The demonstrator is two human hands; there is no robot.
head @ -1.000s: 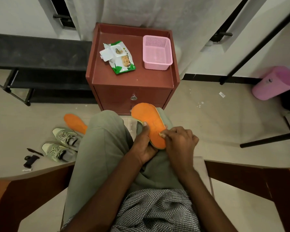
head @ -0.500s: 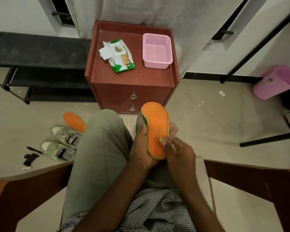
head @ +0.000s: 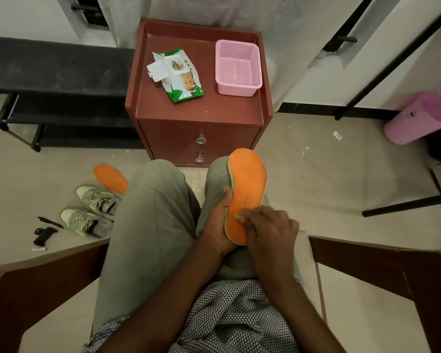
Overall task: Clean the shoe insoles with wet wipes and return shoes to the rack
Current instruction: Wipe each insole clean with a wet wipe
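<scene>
An orange insole (head: 247,187) lies along my right knee, toe end pointing away from me. My left hand (head: 218,222) grips its left edge and heel from below. My right hand (head: 267,230) has its fingers curled over a small pale wad, apparently a wet wipe (head: 238,217), pressed on the insole's heel half; the wipe is mostly hidden. A second orange insole (head: 110,177) lies on the floor at the left, beside two pale green sneakers (head: 89,210). The wet wipes pack (head: 176,75) lies with its flap open on the red-brown nightstand (head: 201,110).
A pink basket (head: 237,68) stands on the nightstand's right side. A black shoe rack (head: 51,85) runs along the wall at the left. A pink bin (head: 423,117) lies at the right. Small black items (head: 45,234) sit on the floor near the sneakers. Wooden chair arms flank me.
The insole has swung from tilting left to pointing straight ahead and slightly right. My right hand has shifted over the heel half while rubbing.
</scene>
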